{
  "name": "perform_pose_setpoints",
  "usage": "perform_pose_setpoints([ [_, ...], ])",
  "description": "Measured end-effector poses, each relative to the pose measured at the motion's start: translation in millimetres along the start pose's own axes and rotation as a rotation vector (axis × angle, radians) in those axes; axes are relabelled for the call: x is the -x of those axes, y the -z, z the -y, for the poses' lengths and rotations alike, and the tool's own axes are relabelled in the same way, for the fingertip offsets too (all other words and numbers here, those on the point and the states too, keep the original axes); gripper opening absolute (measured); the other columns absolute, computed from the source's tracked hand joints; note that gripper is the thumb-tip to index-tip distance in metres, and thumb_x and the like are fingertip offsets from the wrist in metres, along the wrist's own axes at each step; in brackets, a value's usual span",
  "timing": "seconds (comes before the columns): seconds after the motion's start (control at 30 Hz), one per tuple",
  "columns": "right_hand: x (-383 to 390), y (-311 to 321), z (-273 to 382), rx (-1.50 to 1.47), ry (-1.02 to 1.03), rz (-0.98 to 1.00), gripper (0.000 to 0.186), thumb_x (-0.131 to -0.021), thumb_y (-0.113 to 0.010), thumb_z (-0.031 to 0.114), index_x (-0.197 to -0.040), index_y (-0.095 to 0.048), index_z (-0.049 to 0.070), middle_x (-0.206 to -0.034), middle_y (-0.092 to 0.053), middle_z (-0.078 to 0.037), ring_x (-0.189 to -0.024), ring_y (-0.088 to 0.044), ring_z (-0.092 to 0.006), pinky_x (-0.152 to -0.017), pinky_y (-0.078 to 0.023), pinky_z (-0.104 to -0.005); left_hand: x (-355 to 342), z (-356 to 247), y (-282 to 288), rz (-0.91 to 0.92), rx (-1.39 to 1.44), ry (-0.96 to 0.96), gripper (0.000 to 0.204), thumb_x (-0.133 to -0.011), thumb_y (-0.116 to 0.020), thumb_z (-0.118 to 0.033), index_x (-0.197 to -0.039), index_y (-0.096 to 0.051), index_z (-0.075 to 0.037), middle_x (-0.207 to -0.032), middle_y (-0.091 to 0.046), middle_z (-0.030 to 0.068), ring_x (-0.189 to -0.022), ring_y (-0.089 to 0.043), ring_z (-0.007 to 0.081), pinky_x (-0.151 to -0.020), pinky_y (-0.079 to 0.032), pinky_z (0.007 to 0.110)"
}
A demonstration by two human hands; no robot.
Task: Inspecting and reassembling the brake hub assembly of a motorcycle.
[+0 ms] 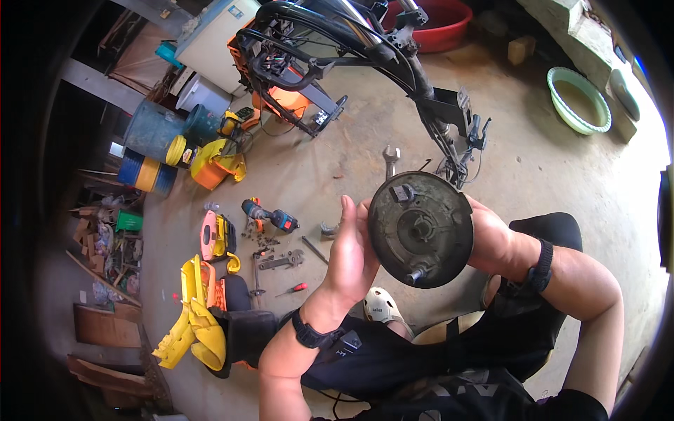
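The round plate [455, 242], dark and worn, is raised above the floor [337, 165] in front of the person, between the left hand [353, 245] and the right hand [497, 237]. Its ribbed face is turned toward the viewer. A hub [420, 228] sits at the centre, a block [403, 193] near the upper edge, and a threaded stud [416, 276] near the lower edge.

Both hands have hold of the plate. Left hand: located at the left rim; the thumb [347, 210] is extended upward, apart from the rim, and the fingers pass behind the plate. Right hand: located at the right rim; the fingers are hidden behind the plate. How far the fingers of either hand are curled cannot be told. Each wrist carries a dark band.

A wrench [392, 160] shows just beyond the upper rim; contact with the plate cannot be determined. On the floor to the left lie a cordless drill [270, 214], an adjustable wrench [282, 260] and a red-handled screwdriver [298, 288]. Yellow panels [193, 319] are at the lower left.

A motorbike frame [414, 74] stands beyond the plate. A red basin [449, 31] is located behind the frame; a pale green basin [597, 128] is at the upper right.
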State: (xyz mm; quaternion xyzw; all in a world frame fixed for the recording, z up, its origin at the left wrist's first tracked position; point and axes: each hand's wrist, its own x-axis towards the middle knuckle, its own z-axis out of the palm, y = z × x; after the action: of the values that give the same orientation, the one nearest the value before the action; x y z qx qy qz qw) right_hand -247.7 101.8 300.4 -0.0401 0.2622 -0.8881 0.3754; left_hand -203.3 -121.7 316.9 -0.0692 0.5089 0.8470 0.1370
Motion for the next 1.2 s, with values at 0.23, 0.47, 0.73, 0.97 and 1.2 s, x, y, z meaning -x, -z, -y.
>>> perform_pose_setpoints([
  [0.23,1,2,-1,0.156,0.033,-0.079,0.038,-0.108,-0.055,0.004,-0.146,-0.058,0.004,-0.133,-0.071,-0.008,-0.118,-0.071,-0.018,-0.1,-0.059,-0.033,0,7,-11,0.042,-0.021,0.058,0.073,-0.115,-0.028,-0.06,-0.155,-0.05,-0.003,-0.151,-0.06,0.0136,-0.139,-0.058,0.0249,-0.119,-0.045,0.044],
  [0.47,0,1,2,0.242,-0.011,-0.229,0.033,-0.113,-0.048,0.02,-0.136,-0.065,0.004,-0.122,-0.076,-0.006,-0.103,-0.074,-0.016,-0.088,-0.06,-0.0327,4,10,-12,0.073,0.108,0.091,0.071,-0.115,-0.029,-0.059,-0.156,-0.049,-0.004,-0.153,-0.059,0.0141,-0.141,-0.057,0.0259,-0.121,-0.044,0.045],
  [0.73,-6,-2,10,0.449,0.023,-0.054,0.033,-0.111,-0.057,0.024,-0.135,-0.065,0.003,-0.115,-0.074,-0.006,-0.098,-0.07,-0.0106,-0.084,-0.057,-0.0306,15,12,-4,0.319,0.497,0.247,0.074,-0.114,-0.031,-0.062,-0.157,-0.046,-0.004,-0.151,-0.06,0.0162,-0.138,-0.061,0.0284,-0.119,-0.049,0.048],
  [0.97,-9,10,2,0.399,-0.051,0.141,0.032,-0.109,-0.06,0.024,-0.129,-0.071,0.001,-0.121,-0.075,-0.004,-0.108,-0.067,-0.0109,-0.099,-0.052,-0.0306,20,19,-6,0.338,0.486,0.375,0.077,-0.112,-0.031,-0.065,-0.154,-0.049,-0.003,-0.148,-0.062,0.0161,-0.136,-0.063,0.0281,-0.115,-0.053,0.047],
  [1.2,-9,5,5,0.504,0.072,-0.012,0.041,-0.111,-0.062,0.042,-0.118,-0.074,0.003,-0.108,-0.074,0.0,-0.099,-0.063,-0.0082,-0.094,-0.05,-0.0287,22,19,-7,0.378,0.424,0.377,0.082,-0.111,-0.027,-0.068,-0.157,-0.045,-0.002,-0.148,-0.061,0.0181,-0.135,-0.064,0.029,-0.115,-0.053,0.047],
])
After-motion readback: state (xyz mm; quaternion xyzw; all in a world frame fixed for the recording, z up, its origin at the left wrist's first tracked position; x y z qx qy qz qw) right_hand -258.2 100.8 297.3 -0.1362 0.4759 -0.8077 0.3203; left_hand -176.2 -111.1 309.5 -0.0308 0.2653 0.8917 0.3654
